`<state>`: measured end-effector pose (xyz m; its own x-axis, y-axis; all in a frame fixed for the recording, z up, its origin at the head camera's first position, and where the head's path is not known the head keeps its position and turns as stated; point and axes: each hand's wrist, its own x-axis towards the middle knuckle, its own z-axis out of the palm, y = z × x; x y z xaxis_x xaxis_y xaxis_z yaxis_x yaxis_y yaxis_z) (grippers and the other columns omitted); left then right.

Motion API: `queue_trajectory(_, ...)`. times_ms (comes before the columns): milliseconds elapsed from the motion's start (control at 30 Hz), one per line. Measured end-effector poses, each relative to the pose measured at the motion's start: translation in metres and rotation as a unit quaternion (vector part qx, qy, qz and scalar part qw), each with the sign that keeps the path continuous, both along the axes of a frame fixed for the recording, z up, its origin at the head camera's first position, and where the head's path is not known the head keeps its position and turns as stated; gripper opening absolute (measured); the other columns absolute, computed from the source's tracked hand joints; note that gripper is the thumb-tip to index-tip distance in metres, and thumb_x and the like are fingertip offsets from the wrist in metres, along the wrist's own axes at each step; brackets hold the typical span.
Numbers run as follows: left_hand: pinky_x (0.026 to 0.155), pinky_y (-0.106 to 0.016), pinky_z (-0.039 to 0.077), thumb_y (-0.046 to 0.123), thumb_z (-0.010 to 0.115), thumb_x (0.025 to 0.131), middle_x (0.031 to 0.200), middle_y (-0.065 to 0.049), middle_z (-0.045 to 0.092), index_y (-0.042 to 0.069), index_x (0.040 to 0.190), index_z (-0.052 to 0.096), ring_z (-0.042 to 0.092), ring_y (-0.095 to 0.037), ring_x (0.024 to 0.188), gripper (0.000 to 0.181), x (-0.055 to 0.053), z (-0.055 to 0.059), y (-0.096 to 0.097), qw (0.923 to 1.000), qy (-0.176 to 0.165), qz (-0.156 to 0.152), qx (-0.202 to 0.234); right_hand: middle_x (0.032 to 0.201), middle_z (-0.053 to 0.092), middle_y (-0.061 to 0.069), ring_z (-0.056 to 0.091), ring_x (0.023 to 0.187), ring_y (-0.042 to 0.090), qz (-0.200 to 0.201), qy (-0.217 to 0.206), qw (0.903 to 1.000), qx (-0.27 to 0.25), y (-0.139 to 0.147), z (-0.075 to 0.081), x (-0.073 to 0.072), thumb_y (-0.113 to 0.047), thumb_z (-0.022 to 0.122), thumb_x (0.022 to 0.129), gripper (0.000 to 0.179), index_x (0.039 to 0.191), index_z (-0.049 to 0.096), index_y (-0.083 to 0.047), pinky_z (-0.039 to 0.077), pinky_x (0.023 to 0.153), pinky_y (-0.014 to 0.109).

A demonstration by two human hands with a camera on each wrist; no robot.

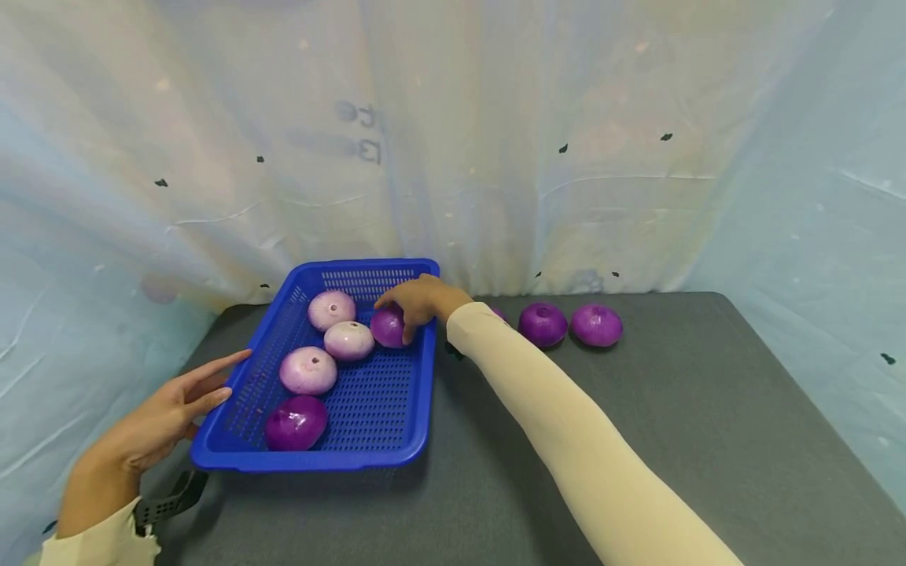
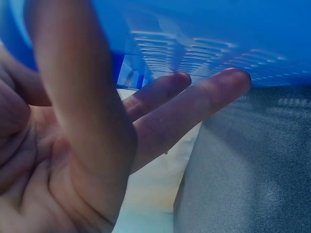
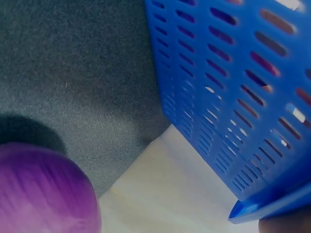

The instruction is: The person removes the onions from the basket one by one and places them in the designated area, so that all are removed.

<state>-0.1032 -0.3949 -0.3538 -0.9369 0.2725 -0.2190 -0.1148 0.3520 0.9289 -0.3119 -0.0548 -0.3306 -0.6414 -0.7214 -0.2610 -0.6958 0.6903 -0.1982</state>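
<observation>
A blue slotted plastic basket (image 1: 378, 393) stands on the dark table, tilted slightly in the head view. My right hand (image 1: 419, 302) reaches over its right wall and holds a purple onion (image 1: 387, 327), fingers curled over the top and side. Three paler pink-white onions (image 1: 308, 370) and a dark purple onion (image 1: 295, 423) lie inside along the left. At the left wall, my left hand (image 1: 166, 413) touches the rim with extended fingers; in the left wrist view, two straight fingers (image 2: 194, 104) lie along the basket's side. The right wrist view hides most of my right hand behind the basket wall (image 3: 218, 87).
Right of the basket, two purple onions (image 1: 543, 325) sit on the grey table (image 1: 672, 409), and another peeks out behind my right sleeve (image 1: 559, 424). A pale plastic curtain (image 1: 495, 157) hangs behind the table and along both sides.
</observation>
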Motion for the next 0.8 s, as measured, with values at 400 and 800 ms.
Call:
queue_trajectory(400,0.073,-0.053,0.060,0.022,0.042,0.108,0.118,0.026,0.064,0.023,0.161,0.013,0.073,-0.017,0.100,0.061,-0.0022,-0.0010,0.0035,0.9999,-0.007,0.012,-0.009,0.149,0.053,-0.002,0.040,0.142,0.030,-0.016,0.011,0.9992,0.035,0.0032,-0.0016,0.0044,-0.037,0.088,0.075,0.083,0.145,0.044,-0.047,0.020,0.122,0.050)
queue_trajectory(800,0.073,-0.054,0.060,0.023,0.043,0.108,0.116,0.027,0.064,0.024,0.161,0.013,0.073,-0.016,0.099,0.061,-0.0003,0.0003,0.0032,0.9995,-0.013,0.025,-0.017,0.152,0.043,0.003,0.034,0.147,0.022,0.026,0.021,0.9980,-0.055,0.0058,-0.0028,0.0014,-0.045,0.087,0.074,0.082,0.146,0.047,-0.037,0.020,0.121,0.053)
